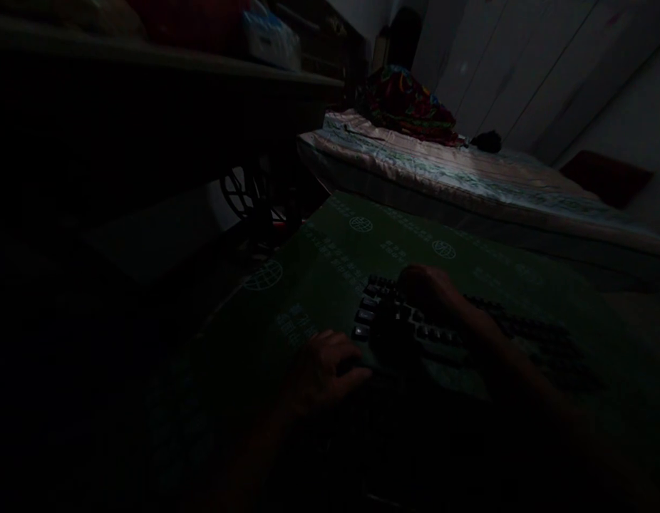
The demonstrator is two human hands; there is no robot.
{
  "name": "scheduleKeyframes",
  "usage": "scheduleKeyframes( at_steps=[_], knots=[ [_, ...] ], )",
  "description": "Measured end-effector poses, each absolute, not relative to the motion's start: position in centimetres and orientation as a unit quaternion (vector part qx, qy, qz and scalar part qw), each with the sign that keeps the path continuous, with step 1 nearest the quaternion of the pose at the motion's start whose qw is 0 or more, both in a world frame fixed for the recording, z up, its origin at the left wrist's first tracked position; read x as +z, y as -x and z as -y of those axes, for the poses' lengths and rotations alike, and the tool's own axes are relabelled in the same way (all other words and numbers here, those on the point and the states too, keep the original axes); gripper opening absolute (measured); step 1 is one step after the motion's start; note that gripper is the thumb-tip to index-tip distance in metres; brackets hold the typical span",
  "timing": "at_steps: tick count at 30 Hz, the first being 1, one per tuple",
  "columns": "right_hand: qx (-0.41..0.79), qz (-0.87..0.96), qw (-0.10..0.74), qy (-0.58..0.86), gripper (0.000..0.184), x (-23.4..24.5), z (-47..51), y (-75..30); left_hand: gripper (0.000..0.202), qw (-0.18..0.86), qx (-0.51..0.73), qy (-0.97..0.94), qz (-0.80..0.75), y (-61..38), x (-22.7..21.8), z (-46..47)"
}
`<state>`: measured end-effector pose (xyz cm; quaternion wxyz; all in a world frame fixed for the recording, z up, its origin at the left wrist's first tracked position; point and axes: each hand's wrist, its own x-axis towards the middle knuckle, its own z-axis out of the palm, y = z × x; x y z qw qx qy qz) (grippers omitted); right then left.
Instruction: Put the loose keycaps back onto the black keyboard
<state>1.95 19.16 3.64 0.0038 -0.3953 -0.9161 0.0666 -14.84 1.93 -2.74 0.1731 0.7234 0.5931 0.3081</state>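
A keyboard [442, 336] with dark keys lies on a green printed board [394, 249]. My left hand [330, 363] is at its near left corner, fingers curled and thumb bent round the edge. Over the left part of the keys is my right hand [429, 283], its fingers closed and turned down. Whatever it may hold is hidden in the dark. A dark patch [391, 331] covers some keys below that hand, and I cannot tell whether it is an object or shadow.
A bed [447, 164] with a patterned cloth bundle [410, 103] stands beyond the board. To the left, a table [202, 60] carries a white and blue packet [271, 39]. Under it shows a dark spoked wheel [239, 192]. The foreground is nearly black.
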Motion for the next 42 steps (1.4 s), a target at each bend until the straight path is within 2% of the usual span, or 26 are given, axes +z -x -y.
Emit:
scheduleKeyframes(
  at_steps=[3, 10, 15, 35, 39, 42],
  knots=[
    [0.133, 0.934, 0.058, 0.327, 0.022, 2.8, -14.6, -3.3, 0.012, 0.172, 0.306, -0.724, -0.594, 14.8, -2.6, -2.0],
    [0.142, 0.934, 0.051, 0.325, 0.019, -0.6, -8.1, -4.5, 0.008, 0.175, 0.3, -0.723, -0.596, 14.6, -2.7, -2.1],
    [0.12, 0.941, 0.065, 0.308, 0.017, -1.1, -7.5, -4.4, 0.01, 0.171, 0.298, -0.724, -0.599, 14.7, -2.9, -2.1],
    [0.051, 0.945, 0.025, 0.322, 0.017, -0.4, -6.2, -3.0, 0.011, 0.176, 0.3, -0.72, -0.6, 14.6, -2.7, -1.9],
    [0.072, 0.932, 0.003, 0.355, 0.02, 0.3, -5.9, -2.5, 0.01, 0.176, 0.303, -0.718, -0.601, 14.5, -2.7, -1.9],
    [0.094, 0.928, 0.031, 0.359, 0.018, 0.0, -5.8, -2.8, 0.011, 0.172, 0.303, -0.721, -0.599, 14.5, -2.8, -1.9]
  ],
)
